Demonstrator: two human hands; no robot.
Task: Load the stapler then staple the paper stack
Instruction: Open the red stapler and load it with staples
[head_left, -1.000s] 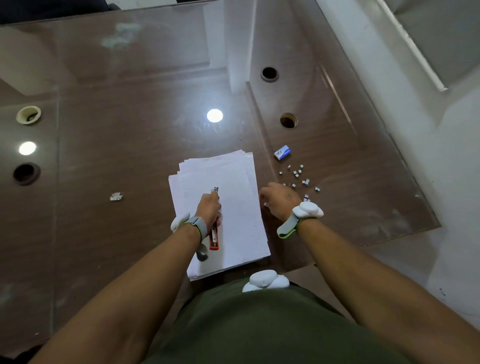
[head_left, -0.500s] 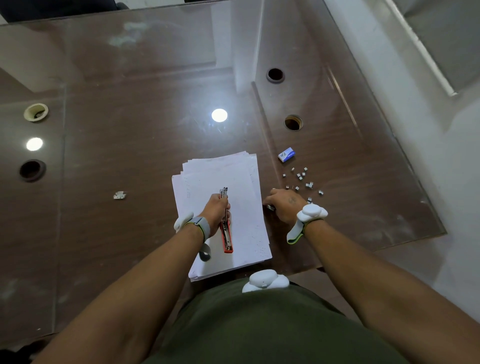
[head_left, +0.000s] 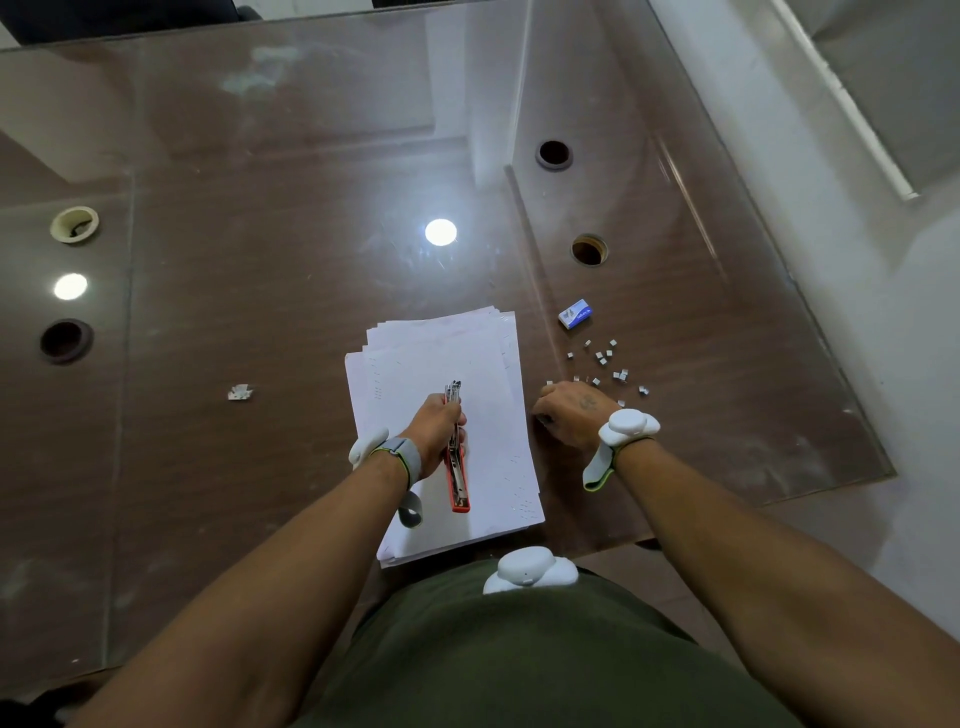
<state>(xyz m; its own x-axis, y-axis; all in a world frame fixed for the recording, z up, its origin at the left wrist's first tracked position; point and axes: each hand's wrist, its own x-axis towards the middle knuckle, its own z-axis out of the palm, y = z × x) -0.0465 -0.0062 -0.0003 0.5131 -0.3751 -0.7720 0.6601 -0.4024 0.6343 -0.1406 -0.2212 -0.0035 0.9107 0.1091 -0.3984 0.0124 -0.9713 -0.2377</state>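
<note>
A white paper stack (head_left: 483, 364) lies on the glass-topped table, slightly fanned at its far edge. Above the stack my left hand (head_left: 434, 431) grips an orange stapler (head_left: 457, 483), which looks hinged open with its metal rail showing and its metal tip pointing away from me. My right hand (head_left: 571, 418) rests knuckles-up on the table just right of the stack, fingers curled down at the near edge of several loose staple pieces (head_left: 605, 364). Whether it holds a staple is hidden. A small blue-and-white staple box (head_left: 575, 313) lies beyond them.
The table (head_left: 260, 312) has round cable holes at the left (head_left: 66, 340) and at the right (head_left: 588, 250), plus a cream grommet (head_left: 74, 224). A crumpled scrap (head_left: 240, 393) lies left of the stack. The glass edge runs along the right, with a white wall beyond.
My left hand has lifted and turned the stapler, so its orange rear end now points more toward me. My right hand has stayed by the staples, shifting only slightly.
</note>
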